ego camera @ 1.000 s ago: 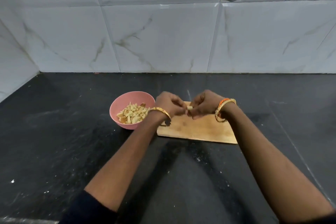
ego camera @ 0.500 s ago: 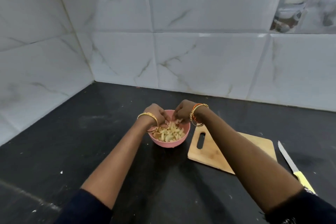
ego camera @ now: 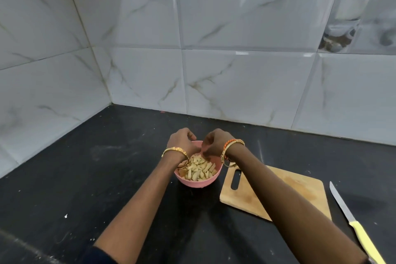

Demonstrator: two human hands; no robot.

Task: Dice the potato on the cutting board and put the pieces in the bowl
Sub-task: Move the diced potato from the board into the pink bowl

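Observation:
A pink bowl (ego camera: 194, 183) stands on the black counter, full of pale potato pieces (ego camera: 199, 170). Both my hands hover over its far rim. My left hand (ego camera: 181, 141) is at the left side, fingers loosely curled downward, nothing visible in them. My right hand (ego camera: 216, 141) is beside it on the right, fingertips pointing down toward the pieces, also with nothing visible. The wooden cutting board (ego camera: 300, 186) lies right of the bowl with no potato on it; my right forearm crosses over its left part.
A knife (ego camera: 342, 206) with a yellow handle lies on the counter just right of the board, blade pointing away. Marble-tiled walls meet in a corner behind the bowl. Small white crumbs dot the black counter (ego camera: 120, 156).
Both hands carried a potato piece from over the board leftward to the bowl. Since half a second ago they have lifted slightly above the pieces. The view has swung left.

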